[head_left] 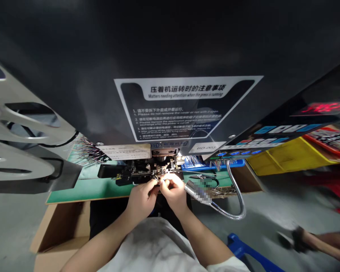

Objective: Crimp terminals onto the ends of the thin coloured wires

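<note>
Both hands meet at the front of the lit metal mechanism (164,166) under a large dark press housing (170,41). My left hand (143,196) is closed, its thumb and fingertips pinched at a thin, pale wire-like piece (156,177). Just to its right, touching or nearly touching it, my right hand (174,190) is also closed, fingers curled toward the mechanism. What my right fingertips hold is too small to make out. A flexible-neck lamp (198,192) points at the fingers from the right.
A green work surface (93,189) carries the mechanism. Wire bundles (92,151) hang at left; a blue tray (235,163) and scissors (212,178) lie right. Beyond are a yellow bin (286,156), a cardboard box (59,226), a blue stool (243,249) and another person's leg (323,241).
</note>
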`<state>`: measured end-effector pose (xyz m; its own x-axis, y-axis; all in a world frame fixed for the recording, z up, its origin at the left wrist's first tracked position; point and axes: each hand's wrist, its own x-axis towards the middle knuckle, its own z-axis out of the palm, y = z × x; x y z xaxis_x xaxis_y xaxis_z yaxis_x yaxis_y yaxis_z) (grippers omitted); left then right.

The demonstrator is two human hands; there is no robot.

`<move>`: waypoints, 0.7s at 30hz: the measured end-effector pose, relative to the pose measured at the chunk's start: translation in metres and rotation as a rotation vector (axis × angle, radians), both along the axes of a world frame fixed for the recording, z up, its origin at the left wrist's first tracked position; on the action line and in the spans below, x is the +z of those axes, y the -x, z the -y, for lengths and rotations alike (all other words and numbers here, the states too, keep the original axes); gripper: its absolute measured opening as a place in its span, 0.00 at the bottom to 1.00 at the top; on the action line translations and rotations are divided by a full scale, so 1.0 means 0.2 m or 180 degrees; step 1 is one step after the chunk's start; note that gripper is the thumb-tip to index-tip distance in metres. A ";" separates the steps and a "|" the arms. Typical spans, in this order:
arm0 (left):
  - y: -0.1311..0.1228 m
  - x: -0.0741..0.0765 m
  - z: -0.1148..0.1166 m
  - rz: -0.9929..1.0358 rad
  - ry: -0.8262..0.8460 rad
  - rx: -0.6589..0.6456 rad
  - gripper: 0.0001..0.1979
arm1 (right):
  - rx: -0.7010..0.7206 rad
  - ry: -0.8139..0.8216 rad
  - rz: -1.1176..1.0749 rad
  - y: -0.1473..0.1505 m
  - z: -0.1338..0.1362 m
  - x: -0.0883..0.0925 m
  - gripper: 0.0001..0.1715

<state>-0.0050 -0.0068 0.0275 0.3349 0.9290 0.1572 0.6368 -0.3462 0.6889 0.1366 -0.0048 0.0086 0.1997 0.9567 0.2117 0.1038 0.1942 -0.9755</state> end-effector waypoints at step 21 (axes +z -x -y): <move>0.00 0.01 -0.01 -0.0248 -0.0207 0.0093 0.08 | -0.0064 -0.0078 0.0252 0.00 -0.01 0.02 0.06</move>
<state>-0.0059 -0.0049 0.0298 0.3215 0.9272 0.1920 0.6981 -0.3691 0.6135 0.1372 -0.0025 0.0125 0.2004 0.9470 0.2508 0.1845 0.2150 -0.9590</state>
